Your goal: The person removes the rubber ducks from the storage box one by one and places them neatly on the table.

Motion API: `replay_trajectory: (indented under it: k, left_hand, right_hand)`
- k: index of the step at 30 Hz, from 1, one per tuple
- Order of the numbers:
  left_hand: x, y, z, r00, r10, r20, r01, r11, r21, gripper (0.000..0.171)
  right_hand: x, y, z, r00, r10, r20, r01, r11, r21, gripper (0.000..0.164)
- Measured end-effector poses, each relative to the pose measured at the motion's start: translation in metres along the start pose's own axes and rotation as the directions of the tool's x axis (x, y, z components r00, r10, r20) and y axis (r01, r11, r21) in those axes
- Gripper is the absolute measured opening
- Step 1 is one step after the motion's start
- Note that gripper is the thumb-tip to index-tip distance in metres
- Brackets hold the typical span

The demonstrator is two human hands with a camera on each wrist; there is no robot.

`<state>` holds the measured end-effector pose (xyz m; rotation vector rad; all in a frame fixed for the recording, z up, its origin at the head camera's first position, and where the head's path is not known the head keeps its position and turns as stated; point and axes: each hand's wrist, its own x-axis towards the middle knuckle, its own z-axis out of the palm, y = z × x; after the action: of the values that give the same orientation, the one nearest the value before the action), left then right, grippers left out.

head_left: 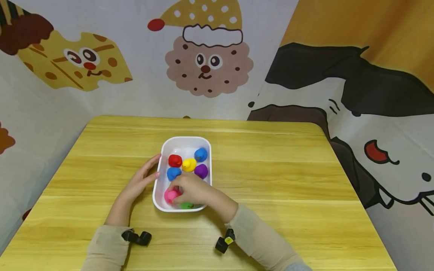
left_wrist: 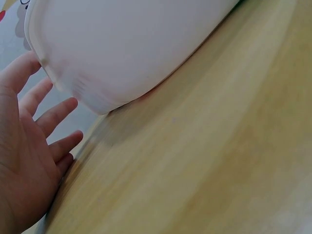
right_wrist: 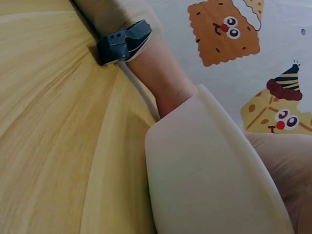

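Note:
A white plastic tray [head_left: 184, 139] stands on the table with several small toy ducks in it. My right hand [head_left: 193, 187] reaches over the tray's right wall, thumb and fingertips curled round a pink duck [head_left: 171, 195] at the near left. Just below that hand, a green duck [head_left: 187, 205] is partly covered. A blue duck [head_left: 174, 173] lies right above the fingers. My left hand [head_left: 137, 183] has its fingers spread, fingertips at the tray's left rim. In the left wrist view these fingers [left_wrist: 57, 117] hold nothing; the right wrist view shows the tray's outer wall [right_wrist: 209, 165] hiding the right fingers.
Farther up in the tray sit a red duck [head_left: 175, 160], a yellow duck [head_left: 189, 165], a purple duck [head_left: 201, 171] and another blue duck [head_left: 200, 154]. The wooden table [head_left: 278, 180] meets a cartoon-printed cloth [head_left: 135, 101] at its back. Both wrists wear black cameras.

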<state>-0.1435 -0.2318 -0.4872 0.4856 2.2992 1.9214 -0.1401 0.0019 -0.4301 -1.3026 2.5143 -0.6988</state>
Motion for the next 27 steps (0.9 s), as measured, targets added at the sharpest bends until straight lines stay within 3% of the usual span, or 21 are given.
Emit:
replay_trajectory:
  k: [10,22,27]
  left_hand:
    - [0.0,-0.001,-0.001,1.0,0.009,0.013,-0.009,1.0,0.001,0.059]
    - [0.0,0.001,0.0,1.0,0.017,0.001,-0.017,1.0,-0.012,0.059]
    - [0.001,0.0,0.0,1.0,0.011,0.001,-0.011,1.0,-0.003,0.059]
  right_hand:
    - [-0.006,-0.001,-0.014,0.997,-0.023,-0.074,0.027,0.998,0.057,0.028]
    - [-0.019,-0.002,-0.037,0.984,0.006,-0.179,0.017,0.992,0.129,0.029]
    - [-0.027,-0.003,-0.048,0.974,0.059,-0.221,-0.025,0.988,0.153,0.028]
